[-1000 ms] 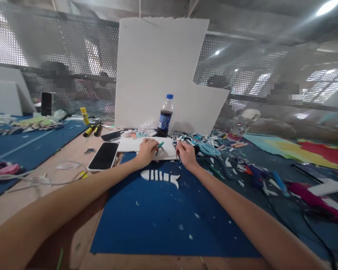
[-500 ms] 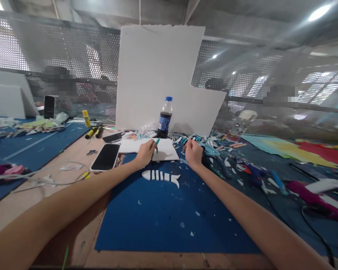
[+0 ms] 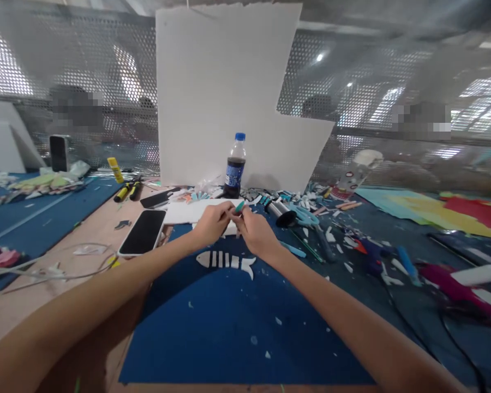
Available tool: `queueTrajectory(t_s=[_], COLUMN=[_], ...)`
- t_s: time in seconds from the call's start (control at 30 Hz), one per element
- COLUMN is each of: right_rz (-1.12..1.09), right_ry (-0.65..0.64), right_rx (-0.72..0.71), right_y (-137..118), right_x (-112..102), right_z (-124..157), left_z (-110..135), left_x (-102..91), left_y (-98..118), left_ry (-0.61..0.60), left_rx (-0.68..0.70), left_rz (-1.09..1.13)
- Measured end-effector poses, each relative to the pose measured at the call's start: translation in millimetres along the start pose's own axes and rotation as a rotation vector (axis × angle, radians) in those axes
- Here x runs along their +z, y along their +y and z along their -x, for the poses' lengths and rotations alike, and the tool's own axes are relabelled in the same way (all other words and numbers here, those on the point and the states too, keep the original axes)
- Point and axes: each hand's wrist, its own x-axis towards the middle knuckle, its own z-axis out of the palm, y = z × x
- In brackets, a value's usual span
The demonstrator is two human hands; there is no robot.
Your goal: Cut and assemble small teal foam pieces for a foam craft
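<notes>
My left hand and my right hand meet above the far part of the blue mat. Their fingers are closed together around a small teal piece, whose tip sticks up between them; the rest is hidden by the fingers. Under and behind the hands lies a white foam sheet. Nearer to me, flat on the mat, a fish skeleton of separate white pieces is laid out with its head to the left. A spool of wire lies right of my right hand.
Behind the hands stand a cola bottle and a large white board. A white-edged phone lies at left. At right are blue-handled scissors, foam scraps, a purple glue gun and its cable.
My right hand has moved left from beside the spool to meet my left hand at the teal piece. The spool now shows. The view has tilted slightly down.
</notes>
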Motion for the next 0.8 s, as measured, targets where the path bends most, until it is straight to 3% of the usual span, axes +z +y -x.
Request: queueTrajectory(t_s=[0.13, 0.23, 0.33, 0.47, 0.6, 0.67, 0.8], right_rz=[-0.22, -0.361, -0.539, -0.747, -0.876, -0.934, -1.035], right_ry=[0.009, 0.09, 0.119, -0.085, -0.255, -0.283, -0.308], right_rx=[0.086, 0.171, 0.261, 0.356, 0.419, 0.436, 0.456], right_y=[5, 17, 34, 57, 73, 75, 74], right_x=[-1, -7, -20, -42, -55, -56, -54], right_z=[0, -4, -4, 12, 22, 23, 22], left_z=[-2, -5, -4, 3, 1, -5, -17], left_x=[-1.0, -7.2, -14.2, -14.6, -12.6, -16.1, -31.5], left_y=[7, -4, -26, -51, -54, -49, -38], left_ry=[-0.043, -0.071, -0.253, -0.35, -0.424, -0.425, -0.316], left_rx=[-0.044, -0.039, 0.092, 0.148, 0.25, 0.262, 0.178], left_rz=[0.005, -0.064, -0.294, -0.491, -0.633, -0.651, -0.692])
